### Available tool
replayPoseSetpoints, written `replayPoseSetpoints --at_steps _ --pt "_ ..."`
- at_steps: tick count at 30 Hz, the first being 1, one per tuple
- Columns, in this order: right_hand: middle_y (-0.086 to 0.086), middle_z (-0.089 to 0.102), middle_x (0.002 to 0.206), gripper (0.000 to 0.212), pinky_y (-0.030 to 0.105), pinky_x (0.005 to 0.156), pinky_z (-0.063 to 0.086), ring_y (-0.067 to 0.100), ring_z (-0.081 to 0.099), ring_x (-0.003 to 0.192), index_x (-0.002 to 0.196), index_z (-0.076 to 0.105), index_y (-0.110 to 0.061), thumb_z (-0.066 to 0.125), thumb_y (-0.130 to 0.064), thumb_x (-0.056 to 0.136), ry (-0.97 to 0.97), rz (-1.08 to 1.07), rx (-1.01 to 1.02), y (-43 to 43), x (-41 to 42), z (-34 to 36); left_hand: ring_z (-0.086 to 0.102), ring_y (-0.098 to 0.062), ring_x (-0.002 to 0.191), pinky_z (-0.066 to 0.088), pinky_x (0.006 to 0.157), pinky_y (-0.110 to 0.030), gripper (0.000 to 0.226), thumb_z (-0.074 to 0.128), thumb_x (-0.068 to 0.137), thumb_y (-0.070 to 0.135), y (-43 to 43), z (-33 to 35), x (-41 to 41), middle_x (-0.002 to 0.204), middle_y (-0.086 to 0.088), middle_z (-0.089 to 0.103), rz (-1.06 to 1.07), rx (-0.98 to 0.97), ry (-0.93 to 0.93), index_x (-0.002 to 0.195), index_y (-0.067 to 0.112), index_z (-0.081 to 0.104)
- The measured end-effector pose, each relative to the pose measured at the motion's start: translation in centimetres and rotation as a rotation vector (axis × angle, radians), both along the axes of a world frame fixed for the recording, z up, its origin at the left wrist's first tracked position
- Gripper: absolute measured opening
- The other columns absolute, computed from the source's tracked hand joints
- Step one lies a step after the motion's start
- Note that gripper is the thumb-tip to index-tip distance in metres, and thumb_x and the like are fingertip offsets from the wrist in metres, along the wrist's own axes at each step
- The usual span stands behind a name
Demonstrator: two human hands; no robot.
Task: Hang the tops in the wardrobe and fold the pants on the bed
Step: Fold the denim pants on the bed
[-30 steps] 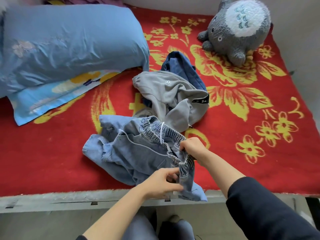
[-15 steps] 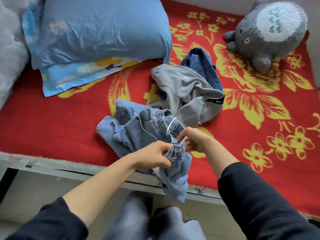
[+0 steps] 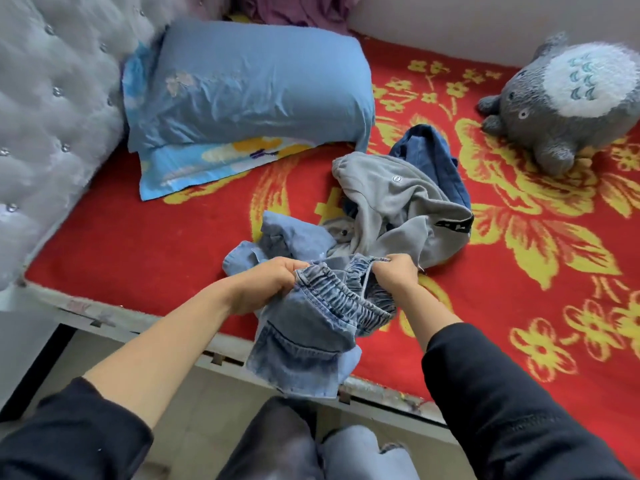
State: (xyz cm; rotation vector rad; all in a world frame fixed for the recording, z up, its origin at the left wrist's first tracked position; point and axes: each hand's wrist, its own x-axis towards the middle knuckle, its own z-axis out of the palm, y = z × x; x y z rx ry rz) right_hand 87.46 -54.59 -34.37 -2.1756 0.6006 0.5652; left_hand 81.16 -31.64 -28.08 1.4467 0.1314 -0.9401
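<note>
Light blue denim pants (image 3: 311, 337) with an elastic waistband lie bunched at the near edge of the bed (image 3: 138, 244), partly hanging over it. My left hand (image 3: 266, 284) grips the waistband's left end and my right hand (image 3: 394, 271) grips its right end, stretching the band between them. Just beyond lies a crumpled grey garment (image 3: 394, 209) with a small round logo and a black band. A dark blue garment (image 3: 429, 154) sits partly under it.
A blue pillow (image 3: 249, 88) lies on a patterned pillowcase at the back left, beside a grey tufted headboard (image 3: 52, 109). A grey plush toy (image 3: 568, 102) sits at the back right. Purple cloth (image 3: 298, 8) lies behind the pillow. My knees are below the bed's edge.
My hands have moved apart along the waistband, spreading it out. The pants have been pulled nearer and lifted at the edge. The view has swung left, showing the headboard.
</note>
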Motion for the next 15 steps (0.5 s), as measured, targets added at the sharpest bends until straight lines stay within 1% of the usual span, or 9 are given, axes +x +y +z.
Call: replayPoseSetpoints --at_steps 1,3,5,6,7,9,10,13,15 --pt "0.006 0.053 0.059 0.017 0.029 0.054 0.035 0.03 0.054 0.068 0.059 0.055 -0.01 0.058 -0.013 0.076 -0.064 -0.063 -0.035 -1.3 0.1 1.1 0.062 -0.037 0.106 0.041 0.101 -0.052 0.054 0.027 0.077 -0.015 -0.6 0.3 0.3 0.111 -0.019 0.067 0.04 0.028 0.003 0.109 0.005 0.066" --pt "0.012 0.064 0.072 0.013 0.03 0.064 0.043 0.036 0.062 0.08 0.064 0.061 -0.01 0.06 -0.016 0.075 -0.149 -0.204 -0.071 -4.8 0.2 2.9 0.059 -0.033 0.103 0.04 0.102 -0.05 0.031 0.039 0.081 0.006 -1.8 1.4 0.8 0.108 -0.018 0.065 0.125 -0.011 0.034 0.102 -0.001 0.061" --pt "0.019 0.068 0.093 0.015 0.039 0.071 0.054 0.038 0.064 0.089 0.08 0.067 -0.007 0.06 -0.019 0.074 -0.194 -0.355 -0.041 -8.6 0.3 4.8 0.058 -0.029 0.099 0.046 0.091 -0.041 0.04 0.052 0.073 0.025 -3.1 3.0 1.3 0.108 -0.017 0.063 0.126 -0.089 0.061 0.107 0.005 0.06" --pt "0.02 0.067 0.099 0.023 0.043 0.069 0.057 0.038 0.065 0.09 0.09 0.067 -0.005 0.059 -0.019 0.074 -0.208 -0.442 0.009 -10.7 0.3 5.6 0.061 -0.026 0.097 0.05 0.085 -0.035 0.042 0.058 0.072 0.029 -4.0 3.9 1.5 0.111 -0.015 0.065 0.071 -0.131 0.057 0.108 0.008 0.065" --pt "0.019 0.065 0.102 0.026 0.045 0.06 0.058 0.038 0.065 0.089 0.095 0.065 -0.004 0.059 -0.018 0.074 -0.224 -0.534 0.085 -12.7 0.2 6.6 0.064 -0.024 0.098 0.051 0.083 -0.031 0.039 0.063 0.073 0.029 -5.2 4.9 1.5 0.112 -0.013 0.067 -0.001 -0.152 0.026 0.108 0.012 0.068" --pt "0.015 0.063 0.097 0.023 0.036 0.039 0.051 0.034 0.065 0.079 0.097 0.062 -0.006 0.058 -0.015 0.076 -0.247 -0.687 0.279 -16.5 -0.3 8.7 0.066 -0.023 0.103 0.053 0.081 -0.027 0.036 0.07 0.076 0.021 -8.5 6.7 1.2 0.115 -0.012 0.068 -0.123 -0.111 -0.087 0.111 0.015 0.068" --pt "0.013 0.063 0.092 0.021 0.032 0.035 0.048 0.031 0.064 0.073 0.098 0.061 -0.008 0.058 -0.014 0.078 -0.256 -0.731 0.36 -18.3 -0.7 9.7 0.066 -0.022 0.103 0.053 0.08 -0.025 0.036 0.074 0.074 0.018 -10.7 7.6 0.8 0.114 -0.012 0.069 -0.163 -0.049 -0.15 0.11 0.015 0.069" --pt "0.012 0.061 0.083 0.019 0.03 0.031 0.046 0.025 0.059 0.062 0.102 0.058 -0.009 0.054 -0.007 0.083 -0.317 -0.791 0.534 -23.6 -2.9 13.1 0.069 -0.013 0.092 0.053 0.075 -0.022 0.032 0.079 0.065 0.021 -17.0 10.7 -0.4 0.099 -0.004 0.074 -0.19 0.205 -0.426 0.097 0.018 0.073" --pt "0.014 0.062 0.084 0.019 0.029 0.035 0.049 0.025 0.059 0.06 0.101 0.059 -0.009 0.053 -0.004 0.084 -0.376 -0.812 0.612 -27.5 -4.5 15.6 0.066 -0.011 0.081 0.055 0.078 -0.032 0.033 0.075 0.06 0.02 -20.6 12.8 -0.7 0.095 -0.008 0.074 -0.08 0.347 -0.629 0.092 0.013 0.073"
